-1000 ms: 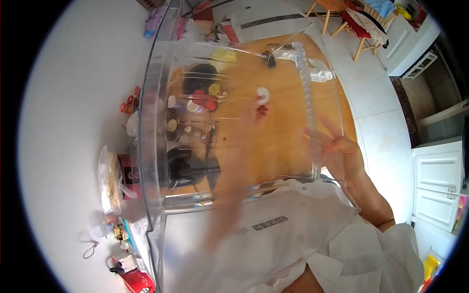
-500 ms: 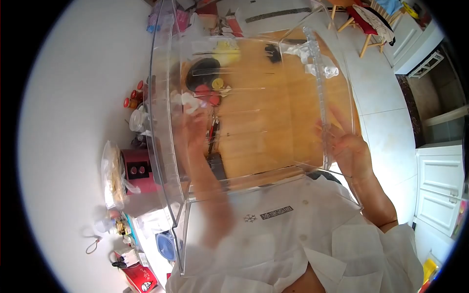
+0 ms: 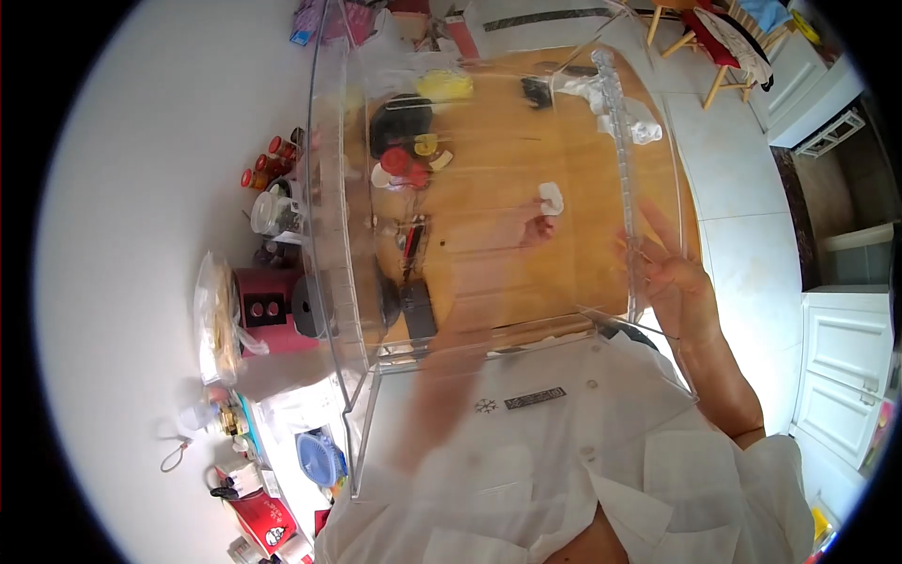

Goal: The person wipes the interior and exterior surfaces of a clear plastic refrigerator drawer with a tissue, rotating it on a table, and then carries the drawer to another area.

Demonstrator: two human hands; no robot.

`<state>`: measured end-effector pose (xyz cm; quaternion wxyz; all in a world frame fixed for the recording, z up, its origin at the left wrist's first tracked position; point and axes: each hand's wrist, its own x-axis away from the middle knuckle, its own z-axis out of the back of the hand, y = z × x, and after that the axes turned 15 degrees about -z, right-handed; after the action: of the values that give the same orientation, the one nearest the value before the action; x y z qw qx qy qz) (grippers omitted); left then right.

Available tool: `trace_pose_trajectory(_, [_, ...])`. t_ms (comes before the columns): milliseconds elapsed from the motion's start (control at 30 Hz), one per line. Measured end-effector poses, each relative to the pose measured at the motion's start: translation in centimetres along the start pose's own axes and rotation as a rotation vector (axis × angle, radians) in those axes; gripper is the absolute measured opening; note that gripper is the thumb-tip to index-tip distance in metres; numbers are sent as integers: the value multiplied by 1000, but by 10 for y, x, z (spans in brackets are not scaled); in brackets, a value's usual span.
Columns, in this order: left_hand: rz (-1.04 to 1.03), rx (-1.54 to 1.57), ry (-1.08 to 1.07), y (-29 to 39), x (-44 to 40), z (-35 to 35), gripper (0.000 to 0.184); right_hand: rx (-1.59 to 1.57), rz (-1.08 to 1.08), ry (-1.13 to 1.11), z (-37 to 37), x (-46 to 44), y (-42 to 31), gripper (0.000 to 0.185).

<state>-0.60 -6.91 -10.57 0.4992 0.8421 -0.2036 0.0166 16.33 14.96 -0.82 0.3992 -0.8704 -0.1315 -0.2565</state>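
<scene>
A large clear plastic drawer (image 3: pixel 615 141) with a snowflake mark and a dark label is tilted up in front of my chest. My right hand (image 3: pixel 678 282) grips its right side, with fingers seen partly through the plastic. My left hand (image 3: pixel 537 227) is over the middle of the drawer, its fingers closed on a small white wipe (image 3: pixel 551 198). The left forearm is blurred, and the plastic makes it hard to tell whether the wipe touches the panel.
Behind the drawer is a wooden table (image 3: pixel 507 273) with a black bowl (image 3: pixel 399 122), red lids (image 3: pixel 399 164), pens (image 3: pixel 412 240) and crumpled white tissue (image 3: pixel 644 127). Jars (image 3: pixel 272 164) and a maroon appliance (image 3: pixel 263 301) stand along the left wall. A wooden chair (image 3: pixel 719 56) is at the upper right.
My left hand has moved right with the white wipe, from the drawer's left side to its middle. The drawer has shifted slightly right in view; my right hand keeps its hold.
</scene>
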Motion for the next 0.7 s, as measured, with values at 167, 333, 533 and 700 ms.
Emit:
trace_pose_trajectory(167, [26,-128,28,16,14,-4,30,-79,56,-14,0,2,2,68])
trace_pose_trajectory(333, [-104,383,-243,48,-2,53,26,47,107,7,6,1,-1,82])
trace_pose_trajectory(533, [-213,581,-91,82,28,75,20,35,104,27,2,4,2,82])
trace_pose_trajectory(700, [-461,718,-62,55,49,65,20,7,92,13,0,5,6,82])
